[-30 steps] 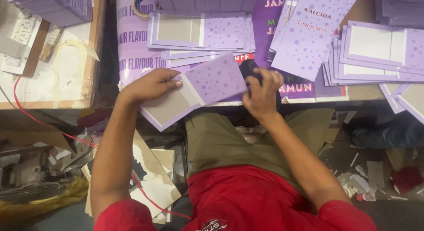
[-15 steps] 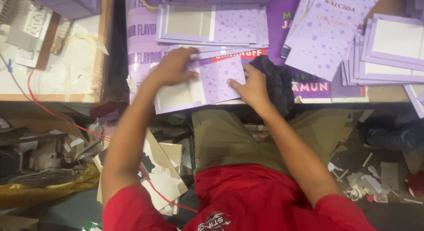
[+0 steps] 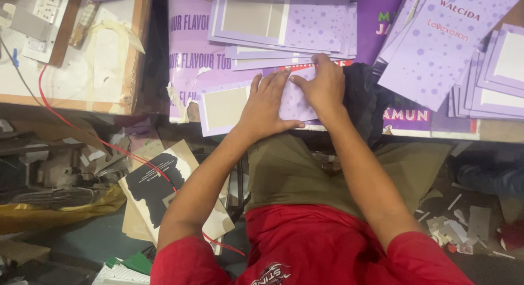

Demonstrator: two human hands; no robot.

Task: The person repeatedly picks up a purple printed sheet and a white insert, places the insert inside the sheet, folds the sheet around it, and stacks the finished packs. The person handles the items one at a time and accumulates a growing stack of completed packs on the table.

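While both palms lie flat on it, the card (image 3: 229, 105) rests at the near edge of the bench (image 3: 491, 129), its grey inner panel showing to the left and its dotted lilac face mostly hidden under the hands. The left hand (image 3: 267, 108) presses down with fingers spread and extended, grasping nothing; the spread appears meant to pin the sheet flat across its width. The right hand (image 3: 325, 86) sits just beside it, touching at the fingertips, fingers curved and pressed onto the lilac part, likewise not closed around anything. The two hands together seem to bear on a fold line, though the crease itself is covered and cannot be confirmed. A stack (image 3: 284, 23) of like cards lies just beyond, fanned so each edge shows, and a second pile (image 3: 436, 45) sits to the right, overlapped at a slant. A dark cloth (image 3: 363, 97) lies under the right wrist. A red wire (image 3: 82, 127) trails off the side board (image 3: 98, 72) to the floor
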